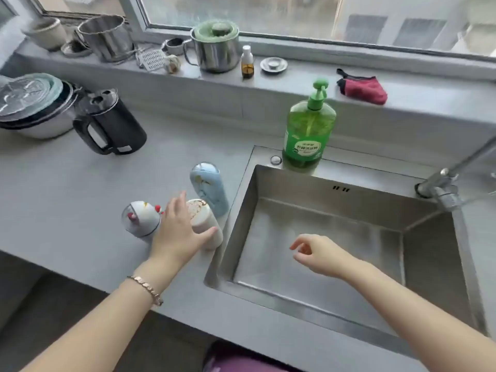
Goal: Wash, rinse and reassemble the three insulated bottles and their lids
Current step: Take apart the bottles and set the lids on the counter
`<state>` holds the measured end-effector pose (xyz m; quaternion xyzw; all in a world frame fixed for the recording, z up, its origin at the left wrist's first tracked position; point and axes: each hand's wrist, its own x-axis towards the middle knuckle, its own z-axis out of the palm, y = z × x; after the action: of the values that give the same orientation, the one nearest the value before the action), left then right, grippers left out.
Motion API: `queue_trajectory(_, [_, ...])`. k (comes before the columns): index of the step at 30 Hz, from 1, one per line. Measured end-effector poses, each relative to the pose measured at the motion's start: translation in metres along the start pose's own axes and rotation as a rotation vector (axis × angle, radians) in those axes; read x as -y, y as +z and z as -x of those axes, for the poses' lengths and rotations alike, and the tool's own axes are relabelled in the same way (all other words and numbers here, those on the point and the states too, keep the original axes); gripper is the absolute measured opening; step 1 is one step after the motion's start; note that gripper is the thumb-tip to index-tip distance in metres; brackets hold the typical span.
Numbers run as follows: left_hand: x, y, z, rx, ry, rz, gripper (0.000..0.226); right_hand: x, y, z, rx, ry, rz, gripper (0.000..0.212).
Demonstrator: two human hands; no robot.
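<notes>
Three insulated bottles stand with their lids on, on the grey counter left of the sink. The blue bottle [212,187] is farthest back. The cream bottle [205,224] with a patterned lid is in the middle, and the white bottle [141,218] with red knobs on its domed lid is at the left. My left hand [178,232] reaches between the white and cream bottles with fingers spread and the thumb against the cream bottle's side. My right hand [319,253] hovers over the steel sink [418,253], fingers loosely curled, holding nothing.
A green dish-soap pump bottle [307,130] stands on the sink's back rim, and the tap [445,189] is at the right. A black jug [112,124] and stacked bowls [35,108] are at the left. Pots, a small bottle and a red cloth [362,89] line the window ledge.
</notes>
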<state>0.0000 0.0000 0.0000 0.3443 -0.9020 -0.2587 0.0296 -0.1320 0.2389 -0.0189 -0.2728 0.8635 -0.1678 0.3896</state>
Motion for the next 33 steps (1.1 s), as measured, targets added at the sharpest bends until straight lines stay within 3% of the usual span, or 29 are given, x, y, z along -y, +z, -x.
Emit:
queue_trajectory(6, [0.014, 0.006, -0.019, -0.048, 0.032, 0.112, 0.055, 0.015, 0.028, 0.003, -0.087, 0.063, -0.176, 0.019])
queue_trajectory(9, [0.015, -0.002, -0.013, -0.053, 0.090, 0.154, 0.052, 0.022, 0.041, 0.012, -0.189, 0.003, -0.230, 0.021])
queue_trajectory(11, [0.007, -0.010, -0.007, 0.014, 0.123, 0.246, 0.051, 0.034, 0.047, 0.016, -0.263, -0.084, -0.301, 0.036])
queue_trajectory(14, [-0.019, -0.026, 0.004, 0.186, 0.226, 0.443, 0.049, 0.056, 0.044, 0.022, -0.234, -0.198, -0.348, 0.085])
queue_trajectory(16, [-0.041, -0.032, 0.011, 0.308, 0.267, 0.591, 0.052, 0.065, 0.037, 0.028, -0.249, -0.221, -0.305, 0.100])
queue_trajectory(18, [-0.061, -0.030, 0.015, 0.352, 0.273, 0.716, 0.050, 0.062, 0.030, 0.038, -0.359, -0.206, -0.270, 0.091])
queue_trajectory(21, [-0.091, -0.012, 0.023, 0.280, 0.243, 0.741, 0.045, 0.043, 0.024, 0.052, -0.535, -0.170, -0.282, 0.071])
queue_trajectory(24, [-0.121, 0.011, 0.032, 0.208, 0.083, 0.620, 0.048, 0.022, 0.025, 0.056, -0.598, -0.079, -0.283, 0.066])
queue_trajectory(26, [-0.132, 0.019, 0.038, 0.245, 0.059, 0.392, 0.062, 0.005, 0.025, 0.058, -0.650, -0.063, -0.252, 0.063])
queue_trajectory(28, [-0.134, 0.022, 0.040, 0.382, 0.119, 0.154, 0.089, -0.015, 0.022, 0.062, -0.628, -0.051, -0.242, 0.062])
queue_trajectory(29, [-0.133, 0.021, 0.040, 0.474, 0.205, 0.158, 0.097, -0.025, 0.020, 0.065, -0.584, -0.052, -0.254, 0.064])
queue_trajectory(31, [-0.133, 0.019, 0.039, 0.645, 0.517, 0.258, 0.088, -0.041, 0.015, 0.072, -0.493, -0.069, -0.277, 0.068])
queue_trajectory(33, [-0.133, 0.023, 0.036, 0.678, 0.705, 0.274, 0.068, -0.053, 0.010, 0.075, -0.423, -0.098, -0.257, 0.069])
